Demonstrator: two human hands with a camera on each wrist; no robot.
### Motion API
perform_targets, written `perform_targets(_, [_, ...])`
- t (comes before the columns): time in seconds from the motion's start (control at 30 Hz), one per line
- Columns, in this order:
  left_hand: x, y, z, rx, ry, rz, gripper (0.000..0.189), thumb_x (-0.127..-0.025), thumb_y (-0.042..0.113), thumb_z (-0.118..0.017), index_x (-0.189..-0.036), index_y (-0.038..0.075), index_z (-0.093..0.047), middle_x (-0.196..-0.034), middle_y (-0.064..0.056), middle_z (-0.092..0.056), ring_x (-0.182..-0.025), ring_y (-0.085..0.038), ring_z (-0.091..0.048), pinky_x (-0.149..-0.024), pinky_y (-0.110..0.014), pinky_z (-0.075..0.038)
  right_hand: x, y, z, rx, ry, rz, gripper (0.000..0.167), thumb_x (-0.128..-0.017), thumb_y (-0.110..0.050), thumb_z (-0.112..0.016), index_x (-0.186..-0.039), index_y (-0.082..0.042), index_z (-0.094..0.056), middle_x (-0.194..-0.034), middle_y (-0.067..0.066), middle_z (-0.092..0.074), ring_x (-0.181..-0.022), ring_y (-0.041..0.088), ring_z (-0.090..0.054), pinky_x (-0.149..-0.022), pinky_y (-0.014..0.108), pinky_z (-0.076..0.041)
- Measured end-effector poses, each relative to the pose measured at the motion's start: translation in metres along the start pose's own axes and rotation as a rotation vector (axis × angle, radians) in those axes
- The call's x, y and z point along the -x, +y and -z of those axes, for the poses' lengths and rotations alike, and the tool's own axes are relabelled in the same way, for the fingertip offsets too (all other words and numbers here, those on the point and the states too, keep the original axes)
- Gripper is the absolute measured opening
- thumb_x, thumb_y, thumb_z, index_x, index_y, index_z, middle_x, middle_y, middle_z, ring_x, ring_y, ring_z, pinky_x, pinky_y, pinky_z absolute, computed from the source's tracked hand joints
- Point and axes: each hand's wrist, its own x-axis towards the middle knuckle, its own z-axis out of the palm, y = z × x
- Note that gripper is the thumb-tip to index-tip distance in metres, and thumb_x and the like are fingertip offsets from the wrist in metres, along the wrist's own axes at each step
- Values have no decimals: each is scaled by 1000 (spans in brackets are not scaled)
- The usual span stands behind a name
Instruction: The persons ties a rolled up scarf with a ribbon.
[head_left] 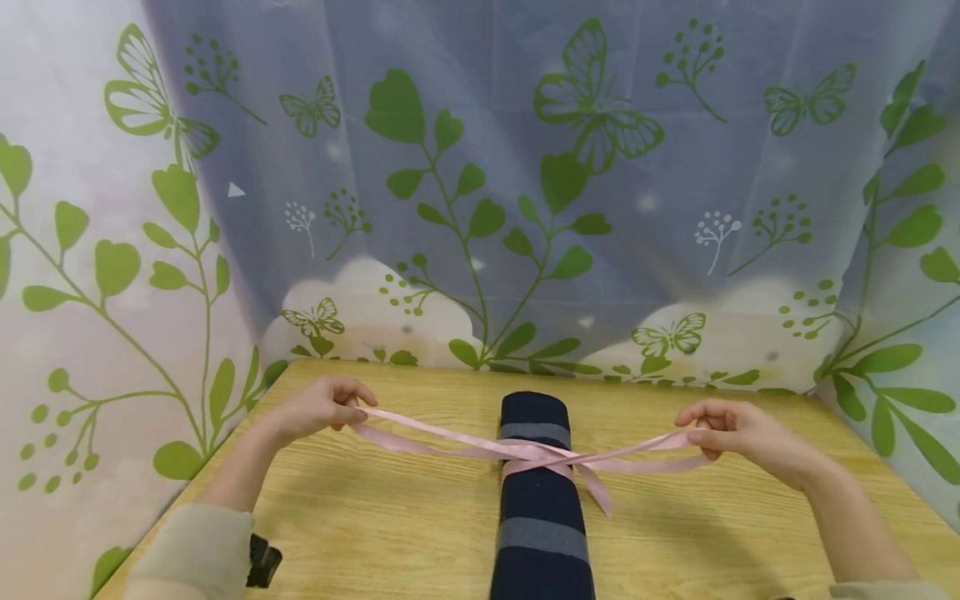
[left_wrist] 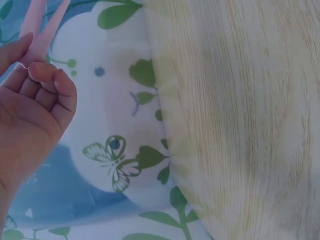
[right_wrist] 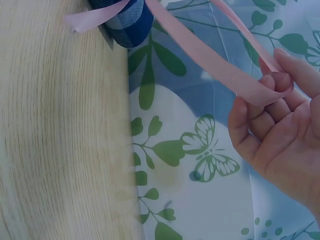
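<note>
A dark navy roll of fabric with grey stripes [head_left: 540, 500] lies lengthwise on the table, its far end toward the curtain. Around its middle passes a pink ribbon [head_left: 532, 452], crossed on top, with a short loose tail hanging to the right. My left hand [head_left: 324, 410] pinches a ribbon loop out to the left between thumb and fingers. Out to the right, my right hand [head_left: 738, 433] pinches another loop. Both loops stretch above the tabletop. In the right wrist view, the ribbon [right_wrist: 205, 57] bends around the fingertips, and the roll's end [right_wrist: 131, 25] shows at the top.
The wooden table [head_left: 390, 533] reaches back to a curtain [head_left: 465, 275] printed with green leaves and butterflies. Similar panels stand at both sides. A small black device [head_left: 264, 562] sits by my left sleeve [head_left: 195, 546].
</note>
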Motion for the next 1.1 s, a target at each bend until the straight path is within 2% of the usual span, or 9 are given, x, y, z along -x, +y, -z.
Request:
perform_targets(0.17, [3, -3, 3, 2, 3, 16, 31, -84, 8, -61, -110, -9, -56, -70, -5, -51, -61, -16, -43, -57, -29, -39, 5, 5, 5, 3, -9, -4, 25, -96, -11, -48, -116, 5, -50, -80, 3, -54, -72, 15, -53, -69, 30, -46])
perform_targets(0.3, [4, -6, 5, -3, -1, 23, 25, -85, 6, -60, -105, -9, -58, -69, -5, -53, -61, -16, -48, -60, -30, -45, 9, 7, 8, 5, -12, 3, 25, -96, -9, -48, -116, 6, -50, -80, 4, -54, -72, 15, -53, -69, 30, -46])
perform_targets(0.53, [7, -10, 8, -26, -9, 22, 23, -82, 4, -61, -101, -9, -58, -68, -5, -54, -58, -15, -50, -56, -30, -47, 14, 10, 14, -8, -71, 38, 26, -96, -6, -47, -118, 7, -48, -84, 5, -56, -72, 14, -55, -65, 30, -48])
perform_targets(0.77, [11, -10, 14, -82, 9, 27, 26, -81, 4, -60, -103, -9, -58, -67, -5, -53, -56, -15, -49, -53, -30, -45, 21, 14, 20, -2, -110, 63, 25, -95, -5, -47, -119, -6, -53, -90, 5, -56, -77, 13, -55, -66, 30, -49])
perform_targets(1.1, [21, -14, 25, -43, 16, 52, 28, -83, 5, -61, -106, -10, -56, -71, -7, -55, -59, -16, -51, -57, -32, -47, 29, 25, 27, -53, -169, 104, 35, -95, 3, -43, -121, -18, -54, -86, 0, -55, -69, 11, -51, -59, 33, -43])
